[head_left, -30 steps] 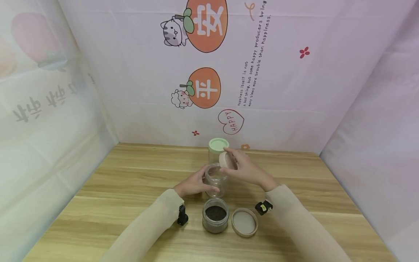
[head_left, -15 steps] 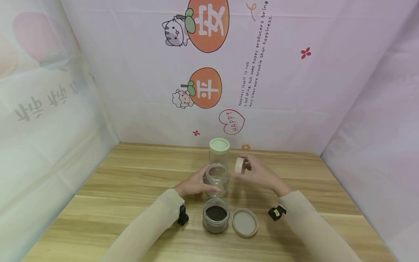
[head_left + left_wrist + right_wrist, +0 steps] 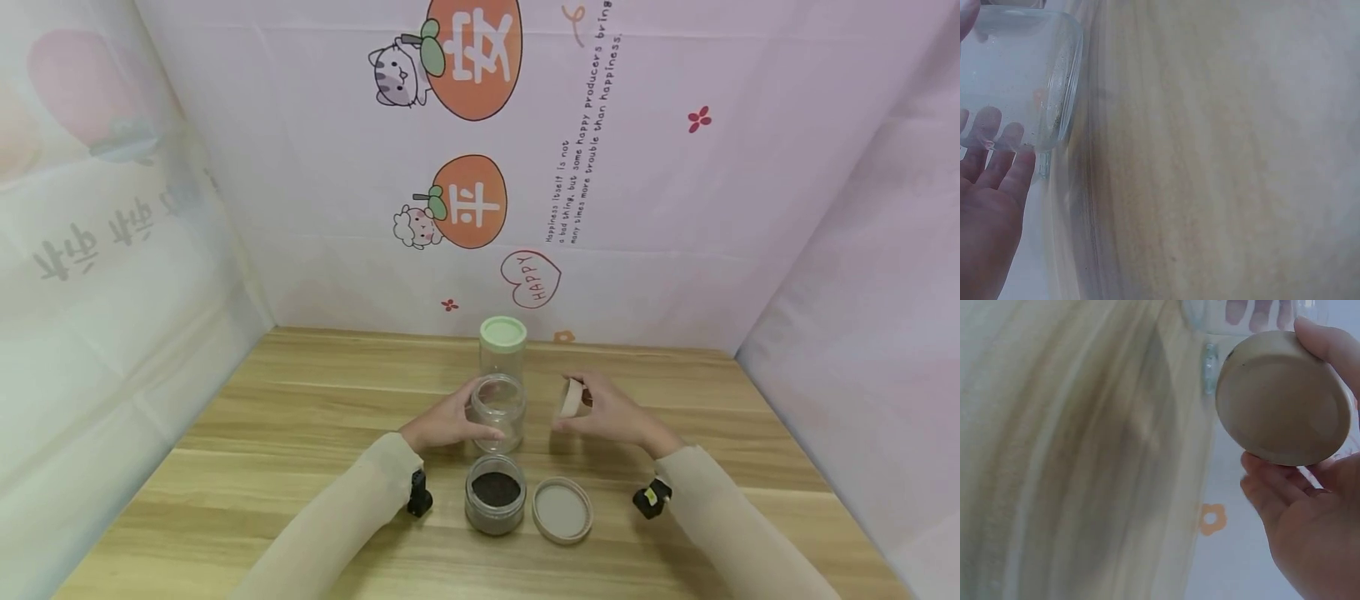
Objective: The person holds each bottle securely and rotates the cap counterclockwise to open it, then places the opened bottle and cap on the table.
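My left hand [image 3: 450, 418] grips an uncapped clear jar [image 3: 501, 408] from its left side, thumb in front. In the left wrist view the fingers [image 3: 1013, 140] lie along the wall of the clear jar [image 3: 1019, 75]. To the right of that jar, my right hand [image 3: 611, 412] holds a beige lid [image 3: 572, 398] on edge over the table. The right wrist view has the beige lid [image 3: 1284, 403] pinched between the thumb [image 3: 1329, 347] above and the fingers below.
Nearer the person, an open jar of dark contents [image 3: 495, 497] stands beside a second beige lid [image 3: 562, 510] lying on the wooden table [image 3: 315, 392]. Behind the clear jar is a jar with a green lid [image 3: 503, 333]. Printed cloth [image 3: 637, 183] hangs behind.
My right hand has carried the beige lid away from above the clear jar's mouth, rightward and down toward the table. The left hand and the jars stay where they were.
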The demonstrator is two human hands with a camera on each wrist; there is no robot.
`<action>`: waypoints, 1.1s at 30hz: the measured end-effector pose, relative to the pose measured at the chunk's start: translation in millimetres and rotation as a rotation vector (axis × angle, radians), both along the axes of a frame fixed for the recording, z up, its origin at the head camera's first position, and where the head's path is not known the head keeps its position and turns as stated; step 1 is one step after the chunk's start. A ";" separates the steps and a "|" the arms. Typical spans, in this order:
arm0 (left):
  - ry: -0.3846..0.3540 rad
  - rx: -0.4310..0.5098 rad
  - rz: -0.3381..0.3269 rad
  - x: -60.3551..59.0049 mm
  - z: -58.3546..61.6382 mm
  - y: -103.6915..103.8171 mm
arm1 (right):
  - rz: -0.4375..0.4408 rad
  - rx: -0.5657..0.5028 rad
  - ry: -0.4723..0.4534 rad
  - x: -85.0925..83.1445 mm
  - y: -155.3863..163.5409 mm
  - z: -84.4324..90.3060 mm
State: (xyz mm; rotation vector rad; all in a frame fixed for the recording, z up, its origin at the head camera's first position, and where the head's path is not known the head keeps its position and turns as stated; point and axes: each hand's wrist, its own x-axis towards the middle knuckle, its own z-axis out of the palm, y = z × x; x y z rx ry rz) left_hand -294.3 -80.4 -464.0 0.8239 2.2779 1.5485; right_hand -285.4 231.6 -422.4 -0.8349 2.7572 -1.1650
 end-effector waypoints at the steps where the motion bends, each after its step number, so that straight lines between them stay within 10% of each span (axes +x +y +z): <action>1: -0.001 -0.001 0.002 0.4 0.3 0.1 | -0.003 -0.003 -0.007 -0.3 1.0 -2.0; 11: -0.010 0.016 -0.019 -1.2 -2.1 1.5 | -0.067 -0.074 -0.216 1.0 6.7 -21.7; 33: -0.018 0.010 -0.002 -0.7 -0.4 0.5 | 0.009 0.046 -0.165 2.4 14.3 -32.1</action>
